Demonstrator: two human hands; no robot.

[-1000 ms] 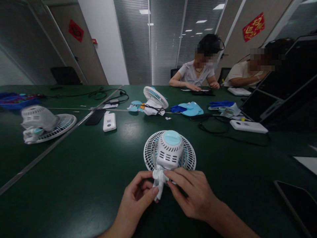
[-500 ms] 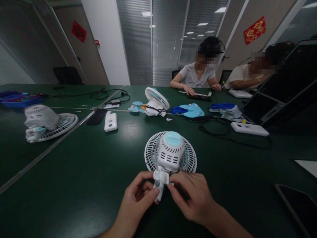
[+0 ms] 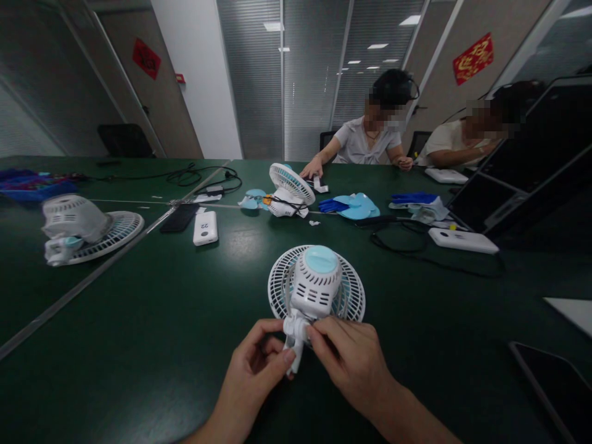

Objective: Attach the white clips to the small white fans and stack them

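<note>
A white fan [image 3: 316, 287] with a light-blue cap on its motor housing lies grille-down on the dark green table [image 3: 194, 327] in front of me. Its white clamp [image 3: 295, 345] points toward me. My left hand [image 3: 256, 370] is closed on the clamp from the left, thumb on its lower end. From the right, my right hand [image 3: 351, 357] pinches the joint between clamp and housing. The right fingertips partly cover that joint, so what exactly they grip there is hard to see.
Another fan [image 3: 76, 225] lies at left, and a third fan [image 3: 289, 188] sits farther back beside blue fan blades [image 3: 358, 206]. White power banks [image 3: 205, 228], a black cable [image 3: 411, 250] and a phone [image 3: 550, 388] lie around. A co-worker [image 3: 370, 132] sits opposite.
My right fingers have shifted left and closed in on the clamp joint. My left hand keeps its hold. The co-worker's hand has moved left toward the farther fan.
</note>
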